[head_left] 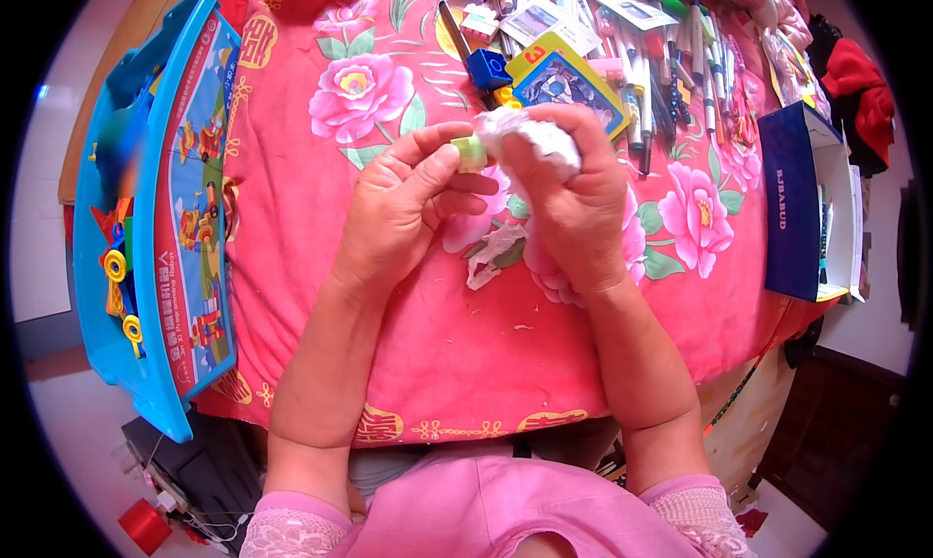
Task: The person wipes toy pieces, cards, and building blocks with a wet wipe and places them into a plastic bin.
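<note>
Between the thumb and fingers of my left hand [408, 184] is a small light-green toy block [468, 154]. My right hand [578, 189] is closed round a crumpled white tissue [544, 142], held right beside the block; whether the two touch I cannot tell. Some of the tissue is hidden behind my right fingers. Below the hands, a torn scrap of tissue [494, 254] lies on the red flowered cloth [437, 334]. Just beyond my hands are a dark blue toy block [488, 69] and a yellow-framed card [571, 84] with a 3 on it.
On the left stands a blue plastic bin [160, 383] with colourful toy parts inside. Many pens and markers [646, 91] lie at the far right, among small printed cards [549, 23]. A dark blue box [792, 203] stands open at the right edge.
</note>
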{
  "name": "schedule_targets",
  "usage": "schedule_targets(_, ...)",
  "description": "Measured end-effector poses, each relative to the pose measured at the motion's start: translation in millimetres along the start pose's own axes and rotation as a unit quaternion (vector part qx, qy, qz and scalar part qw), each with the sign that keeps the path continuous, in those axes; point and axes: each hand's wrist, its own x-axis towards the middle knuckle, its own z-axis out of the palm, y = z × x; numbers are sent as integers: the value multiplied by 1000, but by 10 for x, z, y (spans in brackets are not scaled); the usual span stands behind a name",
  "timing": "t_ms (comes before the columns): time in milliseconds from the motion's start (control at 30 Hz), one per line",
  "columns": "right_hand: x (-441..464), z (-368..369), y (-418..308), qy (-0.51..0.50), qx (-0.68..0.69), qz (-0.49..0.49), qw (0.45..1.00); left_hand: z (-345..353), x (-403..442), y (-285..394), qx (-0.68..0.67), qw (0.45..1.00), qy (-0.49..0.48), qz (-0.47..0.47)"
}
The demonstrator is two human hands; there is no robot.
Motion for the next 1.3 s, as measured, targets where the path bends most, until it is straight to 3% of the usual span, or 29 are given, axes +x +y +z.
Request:
schedule_targets(133,-15,-19,73,-94,-137,-111,980,27,16,-89,12,997,73,35)
schedule_targets(233,-25,-19,36,-116,-221,-152,956,-87,7,-26,-48,999,2,12)
schedule_targets(367,-10,-2,76,-35,-101,-68,992,-64,19,-19,-39,999,16,-3)
schedule_targets(467,-17,3,114,-44,-34,-3,998,-68,17,-34,-32,999,43,-5)
schedule_targets(567,6,-14,140,-85,-120,-111,983,0,10,-16,-42,998,56,3)
schedule_targets(767,-19,-19,97,-75,-74,-24,994,-31,18,-6,-56,998,25,22)
schedule_targets(867,-39,14,5,-52,44,85,994,-104,26,-5,-68,997,24,31)
schedule_targets(967,-36,25,-61,-31,104,126,986,-88,17,23,-78,996,27,12)
schedule_targets(1067,-26,57,-34,19,144,103,984,-15,19,31,-88,995,44,-9)
schedule_targets(1100,-32,37,-19,10,118,109,987,-17,17,11,-87,995,44,-9)
schedule_targets(1167,-43,12,58,-74,-15,11,997,22,21,-26,-97,992,78,-1)
schedule_targets(1233,-29,-3,31,-143,-138,-111,974,94,29,-64,-117,982,145,14)
schedule_targets(1300,-42,-8,87,-103,-108,-46,988,11,31,-72,-97,990,99,-1)
